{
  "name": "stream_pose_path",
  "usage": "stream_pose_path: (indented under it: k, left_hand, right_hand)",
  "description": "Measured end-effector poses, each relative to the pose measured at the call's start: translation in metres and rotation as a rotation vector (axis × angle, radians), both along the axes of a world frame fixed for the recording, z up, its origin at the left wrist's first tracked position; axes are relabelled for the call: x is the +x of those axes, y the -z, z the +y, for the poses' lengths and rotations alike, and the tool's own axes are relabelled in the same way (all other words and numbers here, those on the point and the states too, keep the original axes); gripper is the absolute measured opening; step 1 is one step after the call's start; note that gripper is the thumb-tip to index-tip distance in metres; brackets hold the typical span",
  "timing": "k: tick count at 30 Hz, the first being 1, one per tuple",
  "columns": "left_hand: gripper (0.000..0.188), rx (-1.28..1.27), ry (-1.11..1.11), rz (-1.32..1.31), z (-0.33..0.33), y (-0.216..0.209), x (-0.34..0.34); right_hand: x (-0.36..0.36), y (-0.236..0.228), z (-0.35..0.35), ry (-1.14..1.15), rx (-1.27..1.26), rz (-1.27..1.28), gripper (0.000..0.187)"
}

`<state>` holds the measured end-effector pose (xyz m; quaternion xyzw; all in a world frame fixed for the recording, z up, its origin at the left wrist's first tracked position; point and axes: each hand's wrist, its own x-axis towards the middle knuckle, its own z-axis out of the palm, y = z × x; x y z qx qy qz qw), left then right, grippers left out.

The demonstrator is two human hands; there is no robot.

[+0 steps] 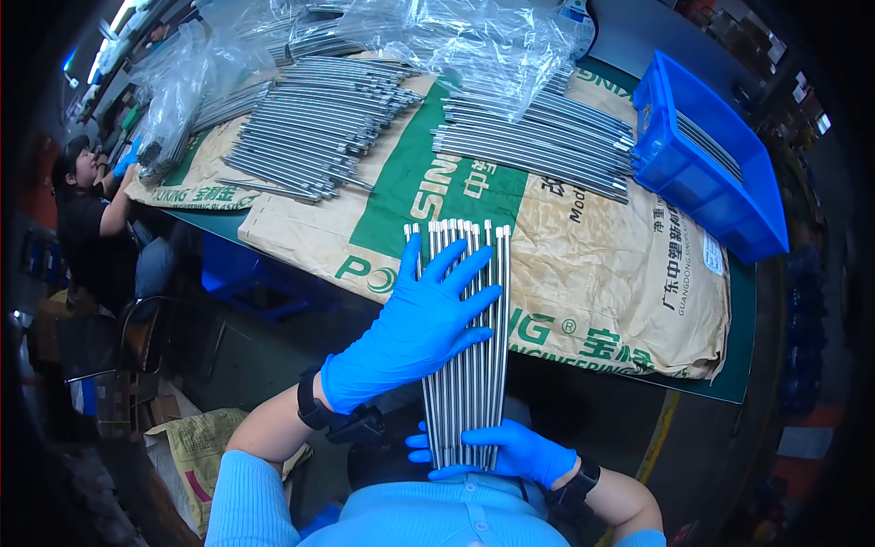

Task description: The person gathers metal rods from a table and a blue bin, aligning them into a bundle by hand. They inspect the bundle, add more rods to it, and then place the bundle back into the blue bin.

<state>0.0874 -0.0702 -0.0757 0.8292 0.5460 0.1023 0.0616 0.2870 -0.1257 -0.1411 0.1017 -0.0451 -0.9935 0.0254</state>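
Observation:
A fanned row of slim steel rods [463,392] with collared upper ends is held upright in front of my body. My left hand [415,314], in a blue glove, lies across the upper part of the rods with its fingers stretched and spread. At the lower ends, my right hand [510,451], also blue-gloved, is closed round the rods; its thumb crosses the front and some fingertips show on the far side. The rods' upper ends overlap the near part of the paper sacking [583,273] on the table.
More rods lie in a left pile [310,123] and a right pile [538,137]. Clear plastic film [492,41] covers the far rods. A blue bin [711,155] holding rods stands at the right edge. A co-worker [100,201] sits at left; a sack [196,451] lies below.

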Motion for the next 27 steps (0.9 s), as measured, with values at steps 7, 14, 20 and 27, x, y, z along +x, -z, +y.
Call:
stream_pose_path:
  k: [7, 14, 20, 27]
  left_hand:
    - [0.064, 0.019, -0.030, -0.001, 0.028, 0.016, -0.013]
    - [0.057, 0.212, -0.272, -0.357, 0.034, 0.007, -0.045]
    - [0.028, -0.459, -0.623, -1.171, -0.048, -0.003, -0.065]
    - [0.030, -0.989, -0.679, -1.769, -0.085, 0.025, -0.012]
  right_hand:
    - [0.000, -0.001, 0.001, -0.012, 0.033, -0.007, 0.061]
    - [-0.003, -0.002, -0.001, -0.013, 0.040, 0.009, 0.060]
    - [0.002, 0.004, 0.001, 0.013, 0.004, 0.029, 0.064]
    - [-0.002, 0.002, -0.001, 0.008, 0.033, 0.066, 0.071]
